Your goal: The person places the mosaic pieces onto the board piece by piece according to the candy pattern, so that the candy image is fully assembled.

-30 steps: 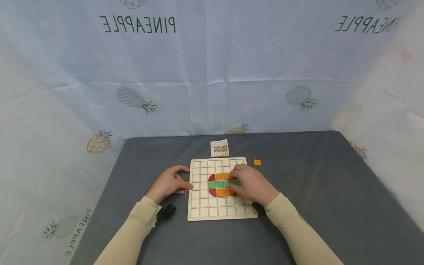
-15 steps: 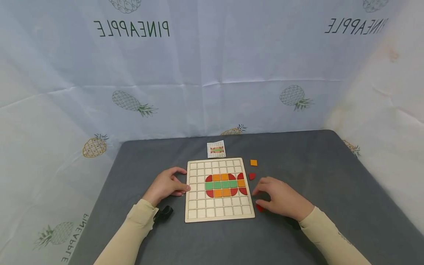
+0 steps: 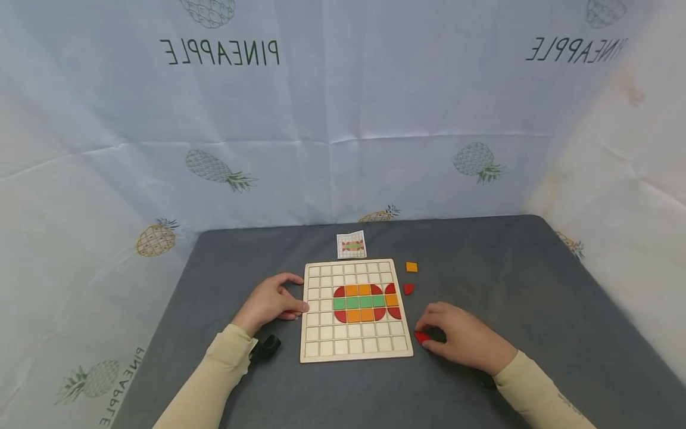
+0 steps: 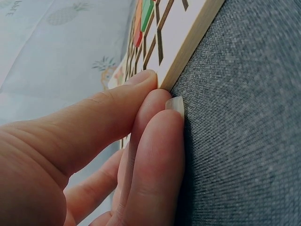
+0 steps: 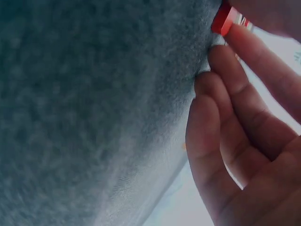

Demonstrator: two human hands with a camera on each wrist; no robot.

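Note:
A pale wooden grid board point(image 3: 328, 348) lies on the dark table, with red, orange and green tiles forming a candy-like pattern in its squares. At the board's left edge, the thumb and fingers of my left hand point(image 3: 270, 302) hold the rim; in the left wrist view the thumb point(image 4: 136, 82) touches the top corner and fingertips meet the side. Right of the board, my right hand point(image 3: 463, 338) pinches a red quarter-round tile point(image 3: 421, 338) at table level. The right wrist view shows that tile point(image 5: 223, 20) between thumb and index finger, the other fingers loosely bent.
Behind the board lies a small pattern card point(image 3: 351, 245). An orange square tile point(image 3: 411, 267) and another red quarter-round tile point(image 3: 408, 289) lie off the board's right side. A pineapple-print cloth point(image 3: 329, 179) hangs behind the table point(image 3: 482, 262).
My right hand has left the tiles on the board, moved right and down to the table, and taken hold of a red tile there. The left hand has stayed at the board's edge.

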